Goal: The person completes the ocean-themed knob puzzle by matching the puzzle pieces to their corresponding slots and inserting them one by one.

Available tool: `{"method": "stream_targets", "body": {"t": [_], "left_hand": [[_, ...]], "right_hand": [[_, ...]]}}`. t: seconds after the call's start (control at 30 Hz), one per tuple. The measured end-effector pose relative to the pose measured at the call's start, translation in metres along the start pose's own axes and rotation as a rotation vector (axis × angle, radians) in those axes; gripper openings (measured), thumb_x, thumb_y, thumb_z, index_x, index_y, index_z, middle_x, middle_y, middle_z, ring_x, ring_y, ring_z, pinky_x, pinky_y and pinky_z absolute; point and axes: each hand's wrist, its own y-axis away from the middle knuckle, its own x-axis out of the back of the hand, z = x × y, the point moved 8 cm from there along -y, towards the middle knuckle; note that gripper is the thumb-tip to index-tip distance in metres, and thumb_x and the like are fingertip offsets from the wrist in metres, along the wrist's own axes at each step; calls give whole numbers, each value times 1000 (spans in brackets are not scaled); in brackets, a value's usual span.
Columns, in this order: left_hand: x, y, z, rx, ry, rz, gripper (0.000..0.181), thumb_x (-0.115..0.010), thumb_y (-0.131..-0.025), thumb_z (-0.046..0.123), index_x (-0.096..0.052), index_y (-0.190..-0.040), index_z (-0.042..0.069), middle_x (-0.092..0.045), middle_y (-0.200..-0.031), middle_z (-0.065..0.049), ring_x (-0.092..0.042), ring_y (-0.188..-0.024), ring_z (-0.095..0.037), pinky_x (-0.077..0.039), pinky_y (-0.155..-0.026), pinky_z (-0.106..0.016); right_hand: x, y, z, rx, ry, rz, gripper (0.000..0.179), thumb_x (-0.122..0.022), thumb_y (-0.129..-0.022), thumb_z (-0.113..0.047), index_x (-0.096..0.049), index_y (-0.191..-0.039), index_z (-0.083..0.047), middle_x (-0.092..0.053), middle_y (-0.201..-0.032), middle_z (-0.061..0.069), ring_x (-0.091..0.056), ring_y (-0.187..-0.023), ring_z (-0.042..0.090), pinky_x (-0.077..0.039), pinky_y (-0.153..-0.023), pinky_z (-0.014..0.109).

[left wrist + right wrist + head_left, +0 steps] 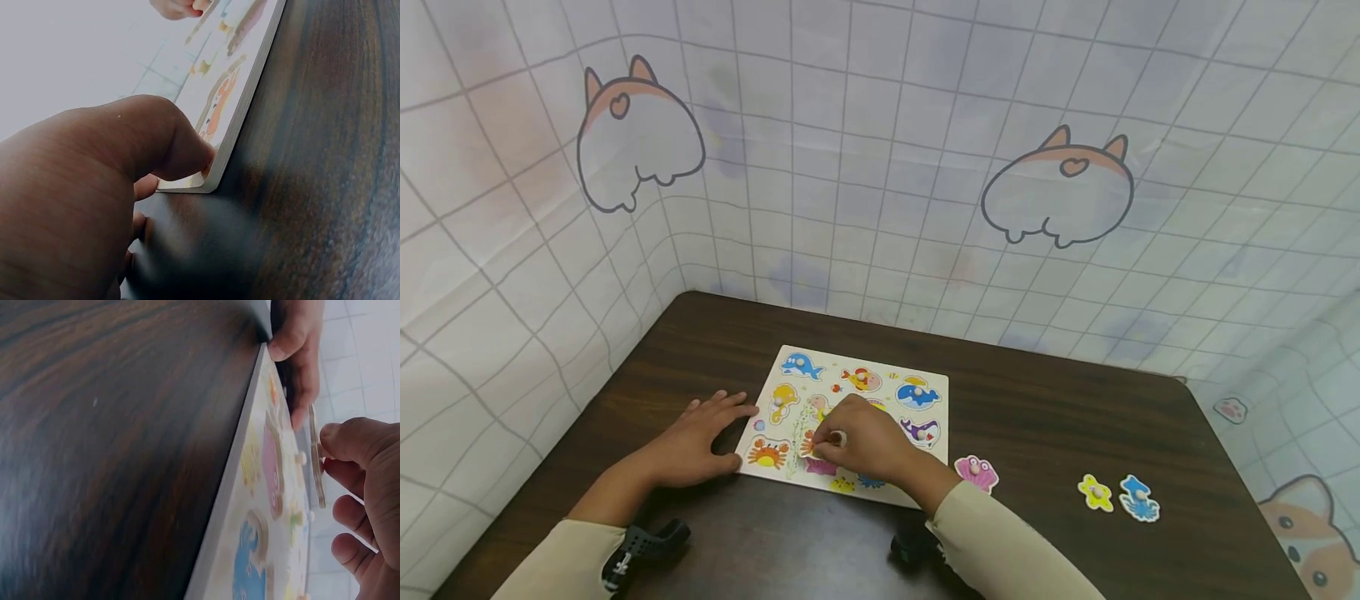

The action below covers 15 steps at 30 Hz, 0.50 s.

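Observation:
A wooden peg puzzle board [778, 379] with sea-animal pictures lies on the dark table. My right hand [868, 442] pinches an orange puzzle piece [807, 445] between thumb and index finger; the hand hides most of it. In the right wrist view this thin piece [317, 465] is seen edge-on, raised above the board. My left hand [696, 442] lies at the board's left edge, fingers spread. In the left wrist view its thumb [181, 147] touches the near left corner of the board. An orange crab picture [767, 452] sits near that corner.
Right of the board lies a pink shell piece [976, 473]. Farther right are a yellow starfish piece [1095, 492] and a blue piece [1139, 500]. Several knobbed pieces, such as a blue whale [917, 395], sit in the board. A gridded cloth [887, 208] hangs behind the table.

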Motion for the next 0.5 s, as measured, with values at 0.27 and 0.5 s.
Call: {"method": "stream_targets", "body": {"t": [0.27, 0.5], "left_hand": [[0, -1, -3, -1, -5, 0, 72, -78, -85, 32, -51, -150, 16, -36, -160, -21, -21, -149, -51, -10, -116, -72], [-3, -1, -5, -24, -8, 7, 72, -78, -85, 30, -51, -150, 16, -37, -160, -20, -21, -149, -51, -10, -116, -71]], "right_hand": [[-14, -13, -8, -24, 10, -14, 5, -78, -93, -30, -82, -92, -28, -65, -88, -28, -53, -97, 2, -46, -78, 17], [-20, -19, -17, 5, 4, -23, 5, -78, -94, -27, -82, -92, -26, -64, -84, -28, -52, -91, 2, -45, -79, 17]]}}
